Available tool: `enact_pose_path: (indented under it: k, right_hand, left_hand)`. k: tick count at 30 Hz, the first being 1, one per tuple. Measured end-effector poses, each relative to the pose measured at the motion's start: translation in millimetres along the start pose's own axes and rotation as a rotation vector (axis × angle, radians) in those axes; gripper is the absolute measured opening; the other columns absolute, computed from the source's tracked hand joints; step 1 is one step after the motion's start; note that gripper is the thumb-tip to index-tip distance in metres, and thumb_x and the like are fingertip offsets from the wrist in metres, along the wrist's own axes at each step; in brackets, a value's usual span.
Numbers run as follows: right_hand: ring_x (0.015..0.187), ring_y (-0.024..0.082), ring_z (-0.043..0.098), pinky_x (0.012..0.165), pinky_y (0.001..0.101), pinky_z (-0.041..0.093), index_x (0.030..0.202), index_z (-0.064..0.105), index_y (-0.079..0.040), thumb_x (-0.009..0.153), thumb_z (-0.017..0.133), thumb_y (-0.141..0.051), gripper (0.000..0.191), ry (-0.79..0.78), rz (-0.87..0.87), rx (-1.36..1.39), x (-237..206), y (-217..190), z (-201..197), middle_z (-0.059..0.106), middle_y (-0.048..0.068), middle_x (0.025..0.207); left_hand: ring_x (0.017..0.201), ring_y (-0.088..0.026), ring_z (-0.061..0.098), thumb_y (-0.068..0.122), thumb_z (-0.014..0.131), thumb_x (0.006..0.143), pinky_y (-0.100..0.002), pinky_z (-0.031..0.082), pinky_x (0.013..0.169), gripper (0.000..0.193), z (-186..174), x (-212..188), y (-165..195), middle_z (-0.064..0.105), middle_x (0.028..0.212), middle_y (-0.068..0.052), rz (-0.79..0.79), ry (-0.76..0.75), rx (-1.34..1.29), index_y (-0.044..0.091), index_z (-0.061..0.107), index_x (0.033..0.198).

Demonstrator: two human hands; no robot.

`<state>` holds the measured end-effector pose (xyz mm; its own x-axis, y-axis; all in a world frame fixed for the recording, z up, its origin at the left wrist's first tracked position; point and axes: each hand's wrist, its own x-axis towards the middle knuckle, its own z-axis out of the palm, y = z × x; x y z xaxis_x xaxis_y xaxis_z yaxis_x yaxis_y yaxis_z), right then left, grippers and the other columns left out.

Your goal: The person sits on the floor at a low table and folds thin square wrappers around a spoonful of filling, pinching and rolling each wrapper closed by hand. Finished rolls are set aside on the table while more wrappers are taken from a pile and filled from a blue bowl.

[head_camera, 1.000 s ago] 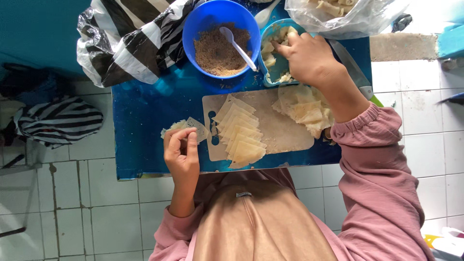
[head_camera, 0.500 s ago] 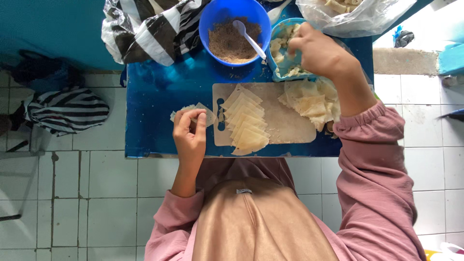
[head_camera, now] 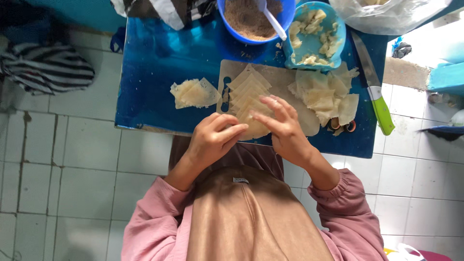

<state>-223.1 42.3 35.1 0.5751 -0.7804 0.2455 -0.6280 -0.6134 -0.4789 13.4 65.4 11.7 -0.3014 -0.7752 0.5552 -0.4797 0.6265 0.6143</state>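
Wrappers [head_camera: 249, 99]: pale fanned stack on the board [head_camera: 282, 79], now under both hands. Surface [head_camera: 159, 63]: blue, carrying the board. Crumb bowl [head_camera: 251, 19]: beyond the board. Right hand [head_camera: 285, 128]: back from the filling tub [head_camera: 316, 34], fingers narrowed on the stack's near end. Left hand [head_camera: 212, 137]: folded piece [head_camera: 193, 93] set down left of the board, fingers curled at the stack; whether they grip cannot be told.
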Motion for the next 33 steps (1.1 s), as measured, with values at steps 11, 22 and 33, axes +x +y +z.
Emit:
enact_pose_path:
  k: [11,22,33]
  right_hand:
    - [0.139,0.027,0.046,0.115,0.0503,0.032,0.135,0.07,-0.016,0.098,0.065,-0.019,0.037,-0.04,-0.294,-0.941,-11,9,-8,0.06,0.009,0.151]
    - [0.143,0.03,0.043,0.12,0.0515,0.029,0.156,0.054,-0.031,0.093,0.063,-0.004,0.069,-0.12,-0.251,-0.792,-18,1,-4,0.045,0.009,0.16]
    - [0.15,0.03,0.036,0.124,0.0585,0.021,0.164,0.043,-0.038,0.101,0.063,-0.016,0.07,-0.213,-0.246,-1.025,-2,11,-15,0.042,0.006,0.166]
  left_hand:
    - [0.091,-0.02,0.065,0.013,0.08,0.082,-0.035,0.053,0.08,0.019,2,-3,-15,0.066,0.106,0.0,0.066,-0.116,0.092,0.014,0.074,0.101]
    - [0.095,-0.019,0.065,0.016,0.079,0.086,-0.035,0.052,0.084,0.016,0,-4,-16,0.065,0.108,0.001,0.035,-0.133,0.058,0.016,0.075,0.101]
    - [0.109,-0.027,0.066,0.018,0.075,0.091,-0.041,0.054,0.094,0.011,-4,3,-11,0.067,0.116,-0.004,0.042,-0.073,0.003,0.01,0.072,0.098]
